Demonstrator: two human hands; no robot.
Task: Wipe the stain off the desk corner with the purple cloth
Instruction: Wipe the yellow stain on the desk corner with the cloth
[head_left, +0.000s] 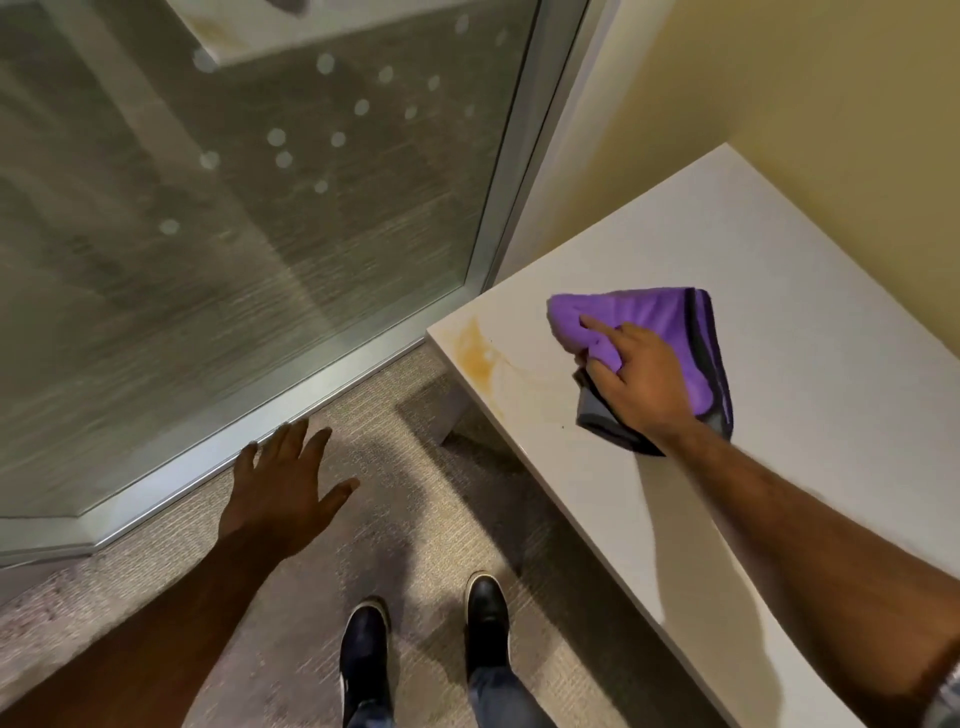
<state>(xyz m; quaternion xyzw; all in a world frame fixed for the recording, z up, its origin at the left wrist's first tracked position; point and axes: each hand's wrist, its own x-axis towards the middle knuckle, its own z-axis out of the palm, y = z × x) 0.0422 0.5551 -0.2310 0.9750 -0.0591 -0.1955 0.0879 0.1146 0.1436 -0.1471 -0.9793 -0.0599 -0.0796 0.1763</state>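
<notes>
A white desk (810, 291) fills the right side of the view. An orange-brown stain (480, 353) spreads over its near left corner. My right hand (636, 382) grips a folded purple cloth (660, 317) with a grey edge, pressed flat on the desk just right of the stain. The cloth's front tip lies a short way from the stain and does not cover it. My left hand (288, 483) hangs over the carpet to the left of the desk, fingers spread, holding nothing.
A glass wall (234, 208) with a metal frame (514, 156) and frosted dots stands to the left, meeting the desk corner. A yellow wall (805, 78) backs the desk. Grey carpet (395, 415) lies below, with my two dark shoes (485, 621) near the bottom.
</notes>
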